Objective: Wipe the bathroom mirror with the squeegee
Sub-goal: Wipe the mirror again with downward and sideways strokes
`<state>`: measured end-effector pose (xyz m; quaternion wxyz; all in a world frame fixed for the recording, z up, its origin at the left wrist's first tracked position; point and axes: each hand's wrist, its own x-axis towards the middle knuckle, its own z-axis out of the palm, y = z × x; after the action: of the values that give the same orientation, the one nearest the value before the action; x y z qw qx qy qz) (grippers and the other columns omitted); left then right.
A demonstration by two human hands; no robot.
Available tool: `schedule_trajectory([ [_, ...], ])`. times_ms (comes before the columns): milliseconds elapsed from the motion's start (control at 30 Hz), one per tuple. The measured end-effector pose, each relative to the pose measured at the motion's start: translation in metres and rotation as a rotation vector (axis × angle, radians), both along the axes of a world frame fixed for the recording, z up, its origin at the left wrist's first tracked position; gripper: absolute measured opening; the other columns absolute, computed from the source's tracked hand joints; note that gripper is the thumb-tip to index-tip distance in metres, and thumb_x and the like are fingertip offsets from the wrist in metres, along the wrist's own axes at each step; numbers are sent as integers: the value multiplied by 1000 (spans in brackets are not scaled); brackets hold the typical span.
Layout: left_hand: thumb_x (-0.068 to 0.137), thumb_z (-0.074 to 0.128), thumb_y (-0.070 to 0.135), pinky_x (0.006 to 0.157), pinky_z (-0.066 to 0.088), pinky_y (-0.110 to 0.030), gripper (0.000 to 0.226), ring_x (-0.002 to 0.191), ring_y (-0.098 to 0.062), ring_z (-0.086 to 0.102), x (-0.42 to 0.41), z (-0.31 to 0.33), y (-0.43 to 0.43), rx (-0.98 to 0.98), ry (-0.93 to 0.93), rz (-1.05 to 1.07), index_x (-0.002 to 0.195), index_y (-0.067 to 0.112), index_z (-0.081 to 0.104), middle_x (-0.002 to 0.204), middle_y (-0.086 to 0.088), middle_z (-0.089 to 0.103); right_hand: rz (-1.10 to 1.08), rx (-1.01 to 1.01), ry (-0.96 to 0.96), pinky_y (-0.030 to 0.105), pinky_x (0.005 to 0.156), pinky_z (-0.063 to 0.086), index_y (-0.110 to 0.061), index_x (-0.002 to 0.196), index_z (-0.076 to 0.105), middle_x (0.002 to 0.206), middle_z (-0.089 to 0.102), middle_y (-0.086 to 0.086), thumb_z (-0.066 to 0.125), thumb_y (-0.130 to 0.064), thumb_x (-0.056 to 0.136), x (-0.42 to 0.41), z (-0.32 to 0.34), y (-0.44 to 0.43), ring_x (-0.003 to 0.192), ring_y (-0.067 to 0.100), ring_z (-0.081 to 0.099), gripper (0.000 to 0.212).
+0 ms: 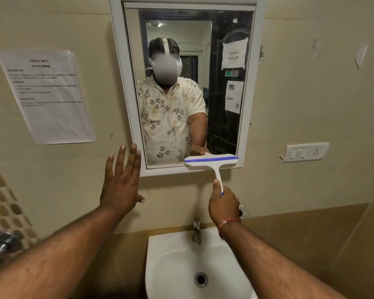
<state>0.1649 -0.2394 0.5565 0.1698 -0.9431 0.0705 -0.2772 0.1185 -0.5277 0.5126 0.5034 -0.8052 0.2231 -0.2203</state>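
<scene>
Two hands are up here. The right hand [224, 206] has its grip curled tight round the bottom end of the squeegee [212, 161] handle, thumb lying up along the shaft. Straight above that grip, the white head with the blue blade sits level across the lower right corner of the mirror [225, 93], right down at the bottom frame edge and against the glass as far as I can see. Off to the left of the grip, the left hand [121, 184] is raised with fingers spread, holding nothing, fingertips up by the mirror's lower left frame corner. Can't tell if it touches the wall. Just below the grip are the tap [197, 231] and the white sink [166, 266]. Way off left there's a printed sheet [45, 96] stuck on the wall, and up to the right a switch plate [304, 152].
</scene>
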Motion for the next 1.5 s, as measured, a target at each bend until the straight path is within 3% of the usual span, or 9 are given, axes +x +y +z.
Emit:
schedule_trajectory([
  [267,50,105,75,140,9,-69,181,177,-47,-12,-3,-16,3,-51,-7,-65,180,1,4,191,-20,-12,10,-18,-18,27,59,34,-23,96,67,82,63,-7,38,-56,114,-5,0,0,74,12,56,47],
  [367,39,111,68,139,13,-70,184,178,-46,-3,-3,-16,4,-93,-11,-102,180,1,13,192,-19,-2,5,-7,-47,31,62,38,-23,86,62,80,65,-2,40,-56,113,-9,1,2,75,21,59,48],
  [467,36,112,67,138,15,-70,185,177,-47,2,-3,-16,6,-113,4,-117,180,0,16,192,-18,2,18,-18,-81,25,58,41,-24,83,61,76,66,-3,42,-54,112,-17,-2,3,71,9,59,46],
  [700,29,113,65,135,25,-74,187,176,-48,10,-6,-20,4,-169,27,-171,178,-1,23,191,-19,9,56,33,-55,27,60,48,-29,86,68,74,67,0,43,-62,108,-43,-32,-1,73,16,67,47],
  [833,30,112,67,134,25,-74,187,176,-49,10,-11,-29,7,-194,54,-178,178,-1,22,191,-20,9,79,21,35,34,72,53,-30,91,71,83,69,-1,34,-75,98,-47,-47,-4,82,17,67,59],
  [967,28,111,69,134,24,-74,186,176,-49,13,-14,-39,14,-215,93,-166,177,-3,25,191,-20,11,81,8,88,35,81,50,-31,97,71,91,69,-3,38,-66,108,-52,-51,-1,86,12,63,49],
  [1200,40,104,79,138,15,-69,185,178,-44,0,-26,-70,34,-224,190,-59,180,1,13,192,-17,-3,176,-16,193,37,85,57,-33,94,73,91,75,-3,37,-73,104,-46,-88,26,93,25,70,55],
  [1367,55,92,89,141,-2,-66,183,176,-42,-22,-47,-109,57,-186,292,55,180,3,-10,189,-16,-24,272,-51,309,42,84,61,-26,94,71,89,75,1,33,-79,99,-43,-119,58,88,28,72,66],
  [1500,42,89,95,136,21,-72,182,176,-48,13,-64,-140,83,-174,320,84,179,-2,18,190,-24,11,382,-68,377,41,82,59,-23,84,66,87,74,3,37,-71,106,-39,-131,88,86,28,71,60],
])
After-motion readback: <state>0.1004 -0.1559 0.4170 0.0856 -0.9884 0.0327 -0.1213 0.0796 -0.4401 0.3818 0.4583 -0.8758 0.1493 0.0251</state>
